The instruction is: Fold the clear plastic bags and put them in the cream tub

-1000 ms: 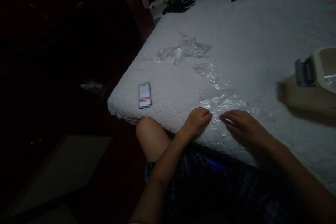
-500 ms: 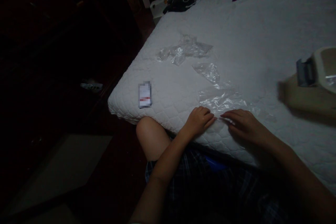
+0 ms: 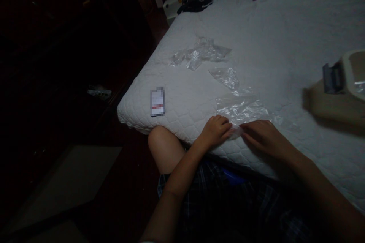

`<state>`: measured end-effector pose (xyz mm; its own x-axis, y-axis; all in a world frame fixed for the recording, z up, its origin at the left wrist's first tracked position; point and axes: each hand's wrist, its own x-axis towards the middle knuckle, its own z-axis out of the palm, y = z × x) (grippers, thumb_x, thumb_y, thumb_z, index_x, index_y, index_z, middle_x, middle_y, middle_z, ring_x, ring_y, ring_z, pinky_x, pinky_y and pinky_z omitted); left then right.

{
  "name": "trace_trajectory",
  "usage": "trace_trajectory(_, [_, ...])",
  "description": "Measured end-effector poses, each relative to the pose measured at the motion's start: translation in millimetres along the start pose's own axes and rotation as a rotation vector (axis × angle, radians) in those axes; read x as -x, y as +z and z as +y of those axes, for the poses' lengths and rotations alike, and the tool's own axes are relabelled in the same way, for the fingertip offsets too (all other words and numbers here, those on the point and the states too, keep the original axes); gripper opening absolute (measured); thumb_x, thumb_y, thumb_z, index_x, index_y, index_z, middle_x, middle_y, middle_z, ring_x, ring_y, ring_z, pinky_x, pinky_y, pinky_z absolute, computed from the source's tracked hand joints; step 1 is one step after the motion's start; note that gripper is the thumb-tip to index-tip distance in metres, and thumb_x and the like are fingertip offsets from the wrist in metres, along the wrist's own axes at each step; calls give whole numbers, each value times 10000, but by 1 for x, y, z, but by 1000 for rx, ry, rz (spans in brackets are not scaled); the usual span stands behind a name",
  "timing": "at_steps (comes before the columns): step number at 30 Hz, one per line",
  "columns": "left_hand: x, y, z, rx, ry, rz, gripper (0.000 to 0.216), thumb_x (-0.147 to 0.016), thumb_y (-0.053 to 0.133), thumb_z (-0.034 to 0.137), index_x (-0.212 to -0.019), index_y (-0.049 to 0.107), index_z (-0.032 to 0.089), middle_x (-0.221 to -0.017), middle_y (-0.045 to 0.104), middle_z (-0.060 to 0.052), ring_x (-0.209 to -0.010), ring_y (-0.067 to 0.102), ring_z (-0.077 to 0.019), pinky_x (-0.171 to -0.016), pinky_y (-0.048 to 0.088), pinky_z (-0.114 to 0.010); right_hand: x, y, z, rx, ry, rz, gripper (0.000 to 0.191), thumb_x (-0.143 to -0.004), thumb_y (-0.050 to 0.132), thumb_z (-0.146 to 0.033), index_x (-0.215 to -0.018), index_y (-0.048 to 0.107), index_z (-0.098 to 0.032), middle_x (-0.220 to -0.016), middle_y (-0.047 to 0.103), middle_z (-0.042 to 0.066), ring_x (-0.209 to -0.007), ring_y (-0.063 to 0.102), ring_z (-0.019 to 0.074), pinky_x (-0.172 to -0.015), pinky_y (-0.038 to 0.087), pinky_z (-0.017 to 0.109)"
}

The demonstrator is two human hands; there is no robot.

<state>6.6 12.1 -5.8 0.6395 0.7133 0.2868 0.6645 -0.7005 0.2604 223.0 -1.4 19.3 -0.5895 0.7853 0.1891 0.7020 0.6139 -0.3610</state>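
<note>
Your forearms converge low over mattress edge [image 3: 182,121]; left hand [image 3: 214,131] curled, right hand [image 3: 264,136] flatter, both pinching clear plastic sheet [image 3: 245,110].

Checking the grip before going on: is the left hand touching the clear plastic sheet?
Touching. The head view shows the left hand fingertips on the near edge of the clear plastic sheet.

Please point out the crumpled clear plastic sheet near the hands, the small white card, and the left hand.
Crumpled clear plastic sheet [image 3: 242,108], head view, its middle.
Small white rectangular card [image 3: 157,102], head view, its centre.
Left hand [image 3: 215,130], head view, its back.
</note>
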Motion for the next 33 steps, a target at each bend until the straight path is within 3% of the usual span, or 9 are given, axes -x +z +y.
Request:
trace_trajectory(7, [0,0,1,11,-13,19,381,-943,346,424,-919,627,168,-928,596,-66,-879,508,-177,-768,396,-323,-2,-1,-2,-34,89,27,255,-874,416,-297,-996,615,-195,-889,693,92,-816,633,242,-789,444,398])
trace_trajectory(10, [-1,1,1,-3,-10,8,372,-950,343,397,-925,638,171,-927,598,-68,-884,509,-175,-764,394,-319,-4,1,-2,-78,150,99,267,-861,421,-292,-1029,600,-187,-920,696,98,-835,642,252,-787,457,407])
trace_trajectory(17, [-1,3,0,54,-25,53,366,-947,363,381,-913,668,182,-927,617,-59,-874,526,-168,-768,406,-314,-11,-5,-5,-210,330,154,276,-836,474,-333,-1032,602,-187,-783,694,73,-708,655,229,-661,498,354])
trace_trajectory(23, [-2,7,-2,151,-76,113,314,-926,426,382,-942,670,184,-977,636,-65,-909,553,-165,-792,433,-327,-7,-8,5,-285,230,62,214,-806,523,-371,-836,660,-209,-825,709,60,-776,659,233,-732,500,380])
trace_trajectory(29, [-2,5,-1,154,-72,90,277,-907,459,355,-865,670,180,-985,630,-61,-932,544,-168,-809,430,-338,2,-9,8,-237,195,15,261,-828,510,-422,-888,675,-229,-888,708,63,-848,641,253,-799,459,443])
trace_trajectory(33, [-4,4,3,143,-105,77,321,-912,440,396,-859,671,180,-970,624,-67,-915,539,-171,-795,429,-343,-2,-12,2,-202,237,19,340,-869,431,-459,-821,672,-224,-813,702,61,-783,632,244,-757,449,427])
